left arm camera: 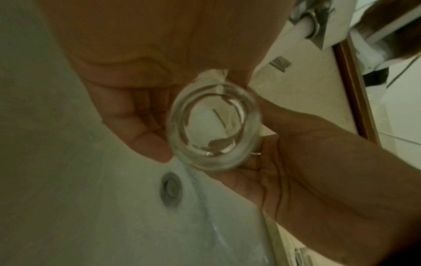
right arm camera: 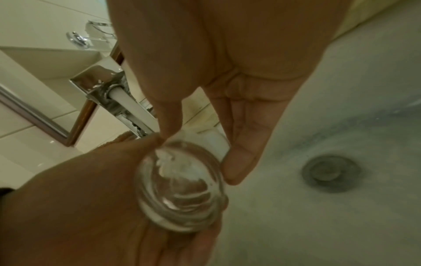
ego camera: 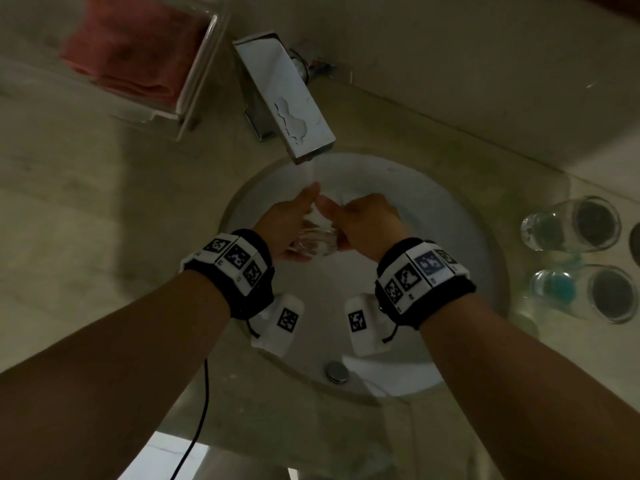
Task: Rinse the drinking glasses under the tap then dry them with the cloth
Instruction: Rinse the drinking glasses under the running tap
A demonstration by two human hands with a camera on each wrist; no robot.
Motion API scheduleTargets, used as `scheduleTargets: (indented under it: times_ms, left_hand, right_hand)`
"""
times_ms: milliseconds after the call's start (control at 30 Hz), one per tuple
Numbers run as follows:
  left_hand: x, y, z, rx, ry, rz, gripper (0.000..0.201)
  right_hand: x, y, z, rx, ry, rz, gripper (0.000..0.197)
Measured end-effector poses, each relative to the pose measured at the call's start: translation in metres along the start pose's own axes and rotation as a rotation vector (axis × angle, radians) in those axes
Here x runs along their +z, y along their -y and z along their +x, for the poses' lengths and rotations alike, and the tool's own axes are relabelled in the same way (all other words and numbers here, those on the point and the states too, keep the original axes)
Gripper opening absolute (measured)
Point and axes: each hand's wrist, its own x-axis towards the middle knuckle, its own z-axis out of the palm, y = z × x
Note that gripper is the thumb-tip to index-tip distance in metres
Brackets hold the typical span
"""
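Nearest, low in the white sink, sits the metal drain plug. Just beyond it, over the middle of the basin, both hands hold one clear drinking glass tilted with its thick base toward the person and its mouth up toward the water stream. The left hand cups the glass from the left, fingers curled round its side; the right hand grips it from the right, thumb over the top and fingers wrapped round the far wall.

The glass looks rigid, fairly heavy at the base, and brittle; wet as it is, it will probably be slippery, so a grip round the body with the base seated in a palm seems safest, well clear of the thin rim and the hard basin.

Farther off, the square chrome tap is running. On the table to the right lie two more glasses on their sides, which makes three glasses in view. At the far left one pinkish-red cloth lies folded in a clear tray.
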Motion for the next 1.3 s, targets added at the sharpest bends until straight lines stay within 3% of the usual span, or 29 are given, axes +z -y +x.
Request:
scheduleTargets:
  times_ms: [267, 367, 433, 500, 633, 867, 967, 1100, 1167, 1233, 1300]
  left_hand:
    - [0.007, -0.013, -0.001, 0.152, -0.05, -0.258, 0.05]
    - [0.006, -0.016, -0.005, 0.193, -0.006, -0.256, 0.008]
    - [0.003, -0.017, -0.006, 0.202, 0.054, -0.258, 0.019]
    - [0.001, -0.018, -0.006, 0.2, 0.012, -0.178, 0.023]
    - [0.001, -0.018, -0.008, 0.182, -0.096, -0.079, 0.041]
    - [-0.001, -0.013, -0.01, 0.233, -0.122, -0.094, 0.047]
    - [-0.005, -0.01, -0.008, 0.334, -0.137, -0.09, 0.033]
    - [-0.008, -0.013, -0.009, 0.365, -0.095, -0.141, 0.021]
    - [-0.006, -0.016, -0.011, 0.389, -0.013, -0.17, 0.01]
    - [-0.005, -0.017, -0.012, 0.391, 0.031, -0.208, 0.027]
    - [-0.004, -0.015, -0.014, 0.4, 0.021, -0.22, 0.024]
  right_hand:
    - [0.0, 0.011, -0.001, -0.115, -0.094, 0.156, 0.051]
    - [0.005, 0.018, -0.004, -0.138, -0.079, 0.177, 0.057]
    - [0.011, 0.018, 0.0, -0.151, -0.064, 0.169, 0.049]
    - [0.013, 0.022, -0.001, -0.153, -0.029, 0.114, 0.039]
    - [0.015, 0.024, -0.007, -0.193, -0.015, 0.052, 0.062]
    - [0.009, 0.019, -0.007, -0.14, 0.035, 0.104, 0.042]
    - [0.006, 0.02, -0.01, -0.149, 0.04, 0.201, 0.061]
    - [0.002, 0.023, -0.014, -0.184, -0.012, 0.191, 0.096]
    - [0.003, 0.023, -0.012, -0.156, -0.022, 0.217, 0.098]
    - [0.004, 0.025, -0.013, -0.136, -0.007, 0.283, 0.103]
    - [0.004, 0.024, -0.013, -0.135, -0.03, 0.325, 0.11]
